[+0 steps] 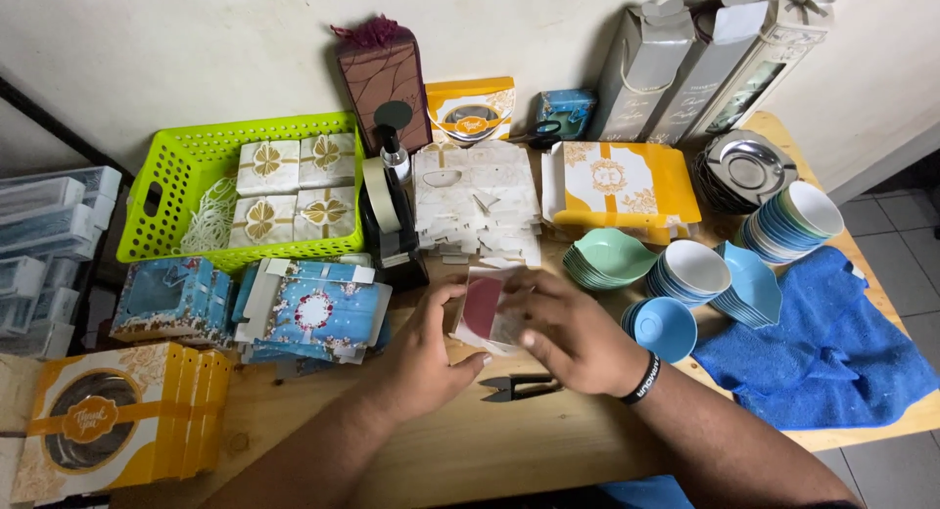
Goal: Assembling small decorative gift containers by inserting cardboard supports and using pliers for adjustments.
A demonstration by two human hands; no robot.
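Observation:
Both hands hold a small white gift box with a dark red window (483, 308) just above the wooden table (470, 440). My left hand (431, 347) grips its left side, thumb and fingers curled around the edge. My right hand (568, 333), with a black wristband, covers its right side. A small black thread snip (519, 387) lies on the table right below the hands. A pile of flat white box blanks (477, 196) sits just behind the box.
A green basket (191, 161) with white-gold boxes stands back left, next to a black tape dispenser (392, 215). Blue box blanks (304, 308) and yellow boxes (117, 416) lie left. Stacked bowls (690, 269), a blue cloth (832, 352) and a yellow box (622, 186) fill the right.

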